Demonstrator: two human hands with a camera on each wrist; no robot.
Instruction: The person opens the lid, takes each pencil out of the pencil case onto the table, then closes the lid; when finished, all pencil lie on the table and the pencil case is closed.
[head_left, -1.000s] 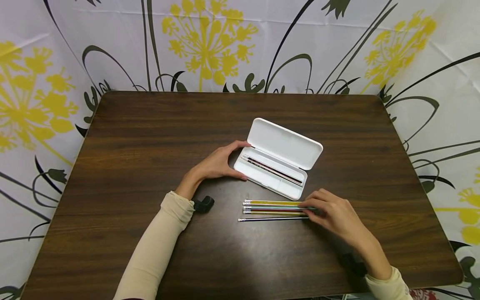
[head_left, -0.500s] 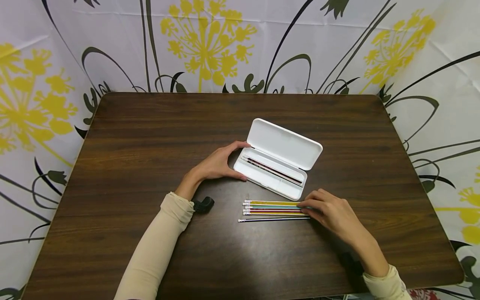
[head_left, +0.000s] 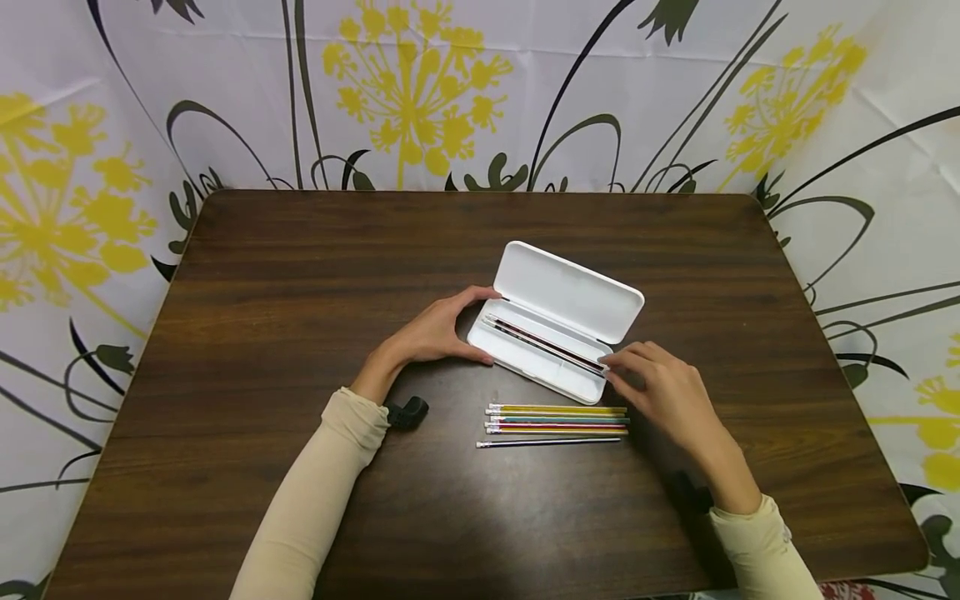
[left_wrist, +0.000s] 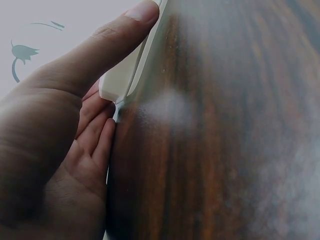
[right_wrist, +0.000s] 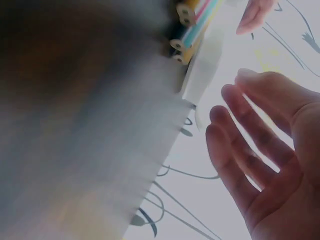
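A white pencil case (head_left: pixel 537 363) lies open mid-table, its lid (head_left: pixel 567 289) tipped back, with dark pencils (head_left: pixel 543 340) in its tray. My left hand (head_left: pixel 441 330) grips the case's left end, thumb on the far side; in the left wrist view the thumb (left_wrist: pixel 112 42) lies along the case edge (left_wrist: pixel 119 84). My right hand (head_left: pixel 621 363) hovers at the case's right end, fingers (right_wrist: pixel 250 125) straight and holding nothing. Several coloured pencils (head_left: pixel 557 419) lie in a row in front of the case, their ends (right_wrist: pixel 184 29) showing in the right wrist view. One dark pencil (head_left: pixel 547 442) lies slightly apart.
The dark wooden table (head_left: pixel 300 275) has rounded corners, with bare wood to the left, right and front. A white cloth with yellow flowers (head_left: pixel 420 83) hangs behind and around it. A black wrist strap (head_left: pixel 408 410) sits at my left cuff.
My right hand has left the tips of the pencil row and moved up to the right end of the case. The left hand and the case have not moved.
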